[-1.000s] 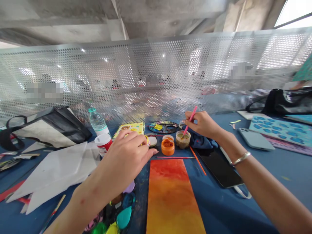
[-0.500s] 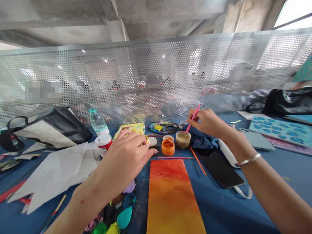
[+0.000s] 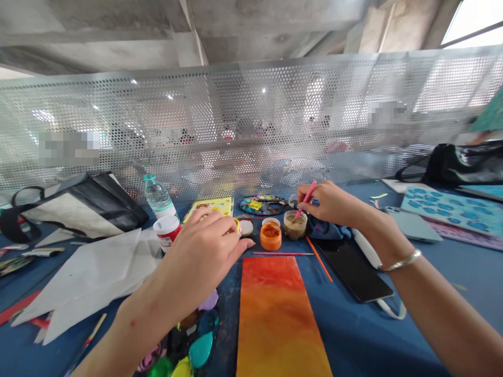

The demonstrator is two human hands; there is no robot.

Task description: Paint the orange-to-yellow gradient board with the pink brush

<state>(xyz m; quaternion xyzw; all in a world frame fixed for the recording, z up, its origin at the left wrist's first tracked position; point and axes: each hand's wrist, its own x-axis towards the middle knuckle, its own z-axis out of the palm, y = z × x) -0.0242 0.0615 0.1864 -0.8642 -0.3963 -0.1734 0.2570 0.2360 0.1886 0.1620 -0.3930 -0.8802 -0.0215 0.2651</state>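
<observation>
the right hand [image 3: 330,204] pinches a pink paintbrush [image 3: 305,199] in a narrow grip between thumb and fingers, its tip at the mouth of a glass jar of brownish gold paint [image 3: 294,225]. the jar stands on the blue surface [image 3: 444,293], just beside an orange paint pot [image 3: 271,236] and in front of a crumpled blue cloth [image 3: 326,229]. a metal bangle [image 3: 401,263] sits on the right wrist.

the left hand [image 3: 208,246] curves over a small yellow-rimmed pot [image 3: 237,226], its fingers at the rim. i cannot tell whether it grips the pot or only touches it. a white lid [image 3: 246,226] lies just beside that pot, and a white paint tub with a red label [image 3: 166,233] stands near the hand.

below the hands lies a strip of paper painted from red to yellow [image 3: 279,319], with a thin brush [image 3: 283,253] across its top end. a paint palette [image 3: 200,350] lies under the left forearm.
</observation>
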